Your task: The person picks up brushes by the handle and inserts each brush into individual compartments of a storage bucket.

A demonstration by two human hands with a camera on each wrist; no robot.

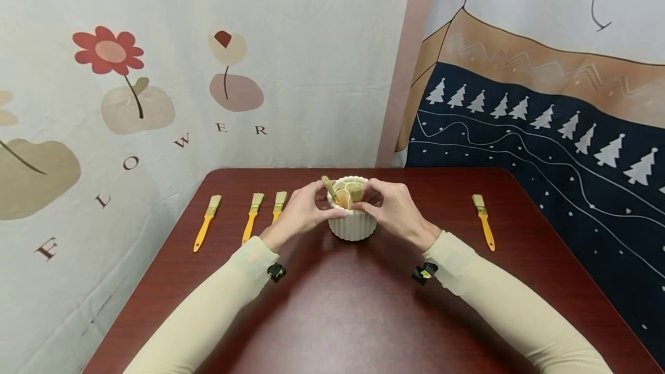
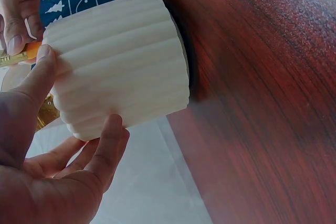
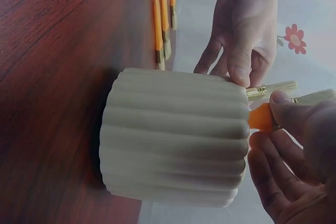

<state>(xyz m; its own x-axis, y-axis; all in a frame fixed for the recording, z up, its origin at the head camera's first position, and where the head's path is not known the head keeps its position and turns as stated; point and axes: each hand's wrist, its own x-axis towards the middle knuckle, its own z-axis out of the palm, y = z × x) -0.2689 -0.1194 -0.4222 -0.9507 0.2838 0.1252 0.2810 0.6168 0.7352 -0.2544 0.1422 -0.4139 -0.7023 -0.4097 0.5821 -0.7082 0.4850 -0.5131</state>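
A white ribbed pot (image 1: 353, 228) stands upright on the table. My left hand (image 1: 300, 212) holds its left side, the thumb at the rim and fingers along the wall in the left wrist view. Between thumb and fingers, my right hand (image 1: 399, 212) pinches a paintbrush (image 3: 261, 118) by its orange handle near the metal band. That brush points bristles up, its lower handle hidden inside the pot. Another paintbrush (image 1: 329, 187) leans in the pot on the left, bristles above the rim.
Left of the pot lie three yellow-handled paintbrushes: one at the far left (image 1: 206, 224), a middle brush (image 1: 253, 218) and a nearer brush (image 1: 279, 202) partly behind my left hand. One more paintbrush (image 1: 484, 223) lies at the right. Printed curtains hang behind the dark red table (image 1: 353, 316).
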